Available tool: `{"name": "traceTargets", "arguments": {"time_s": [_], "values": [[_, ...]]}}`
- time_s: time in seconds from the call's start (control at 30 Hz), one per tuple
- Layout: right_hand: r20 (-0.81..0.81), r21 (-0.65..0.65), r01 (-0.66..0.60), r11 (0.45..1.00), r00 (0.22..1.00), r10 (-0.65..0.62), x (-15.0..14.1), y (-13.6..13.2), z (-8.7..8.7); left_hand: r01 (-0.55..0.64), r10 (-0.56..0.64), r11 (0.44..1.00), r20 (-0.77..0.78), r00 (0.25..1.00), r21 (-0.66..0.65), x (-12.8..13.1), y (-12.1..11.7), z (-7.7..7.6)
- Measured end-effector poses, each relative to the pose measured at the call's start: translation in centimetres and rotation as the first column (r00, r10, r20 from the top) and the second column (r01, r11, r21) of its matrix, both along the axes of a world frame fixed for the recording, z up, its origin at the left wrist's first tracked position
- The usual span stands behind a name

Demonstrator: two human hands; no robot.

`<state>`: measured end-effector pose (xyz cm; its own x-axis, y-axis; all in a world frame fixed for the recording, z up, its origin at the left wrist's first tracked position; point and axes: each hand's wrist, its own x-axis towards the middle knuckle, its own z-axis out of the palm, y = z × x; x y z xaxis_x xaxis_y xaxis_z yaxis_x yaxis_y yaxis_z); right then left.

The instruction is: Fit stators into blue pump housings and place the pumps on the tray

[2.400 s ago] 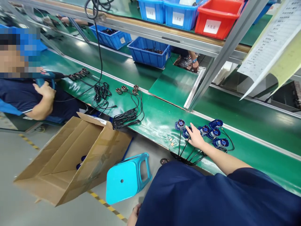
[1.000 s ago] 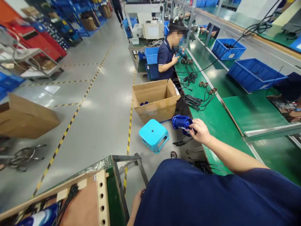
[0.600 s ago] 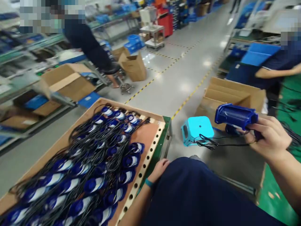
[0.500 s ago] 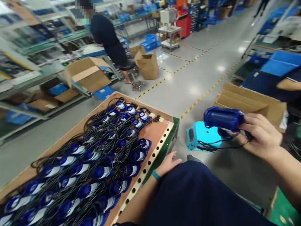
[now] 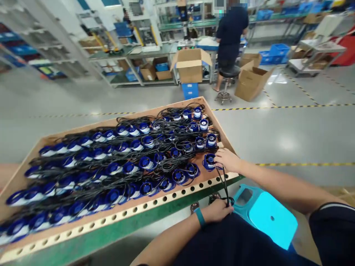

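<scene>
My right hand is closed at the right side of a blue cylindrical housing, which stands at the right end of a shallow wooden tray. From this housing a black cable runs down to my left hand, whose fingers are closed round its bundled part just outside the tray's front edge. A teal band circles my left wrist. Rows of similar blue housings with white bands fill much of the tray, their black cables lying coiled between them.
A turquoise plastic stool stands on the floor by my legs. A strip with round holes lines the tray's near side. Beyond are open cardboard boxes, blue bins and a person beside a round stool.
My view has swung left. The right hand has brought the blue housing from above the turquoise stool into the tray's right end. My left hand, formerly open and empty, now grips the cable.
</scene>
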<state>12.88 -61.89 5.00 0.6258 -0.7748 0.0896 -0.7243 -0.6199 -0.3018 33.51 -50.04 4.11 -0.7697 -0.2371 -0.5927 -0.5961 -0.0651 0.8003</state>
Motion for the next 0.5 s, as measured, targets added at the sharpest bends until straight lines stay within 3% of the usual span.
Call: {"name": "traceTargets", "arguments": {"time_s": [0.13,0.3,0.4,0.5], "values": [[-0.040,-0.022,-0.125,0.992,0.992,0.124,0.3,-1.5,-3.0,-0.231,0.226,0.973,-0.110,0.968,-0.032,0.1,0.4,3.9],[-0.116,-0.069,-0.186,0.980,0.977,0.177,1.3,-2.3,-4.4,-0.343,0.322,0.938,-0.249,0.914,-0.044,-0.8,0.2,8.2],[-0.036,-0.086,-0.228,0.970,0.974,0.225,0.3,-2.8,-4.9,-0.452,0.437,0.892,-0.272,0.857,0.009,-2.1,0.4,8.7],[0.085,-0.145,-0.174,0.974,0.979,0.188,-4.0,-3.4,-5.4,-0.578,0.617,0.787,-0.237,0.750,0.216,-5.2,-0.4,6.9]]}}
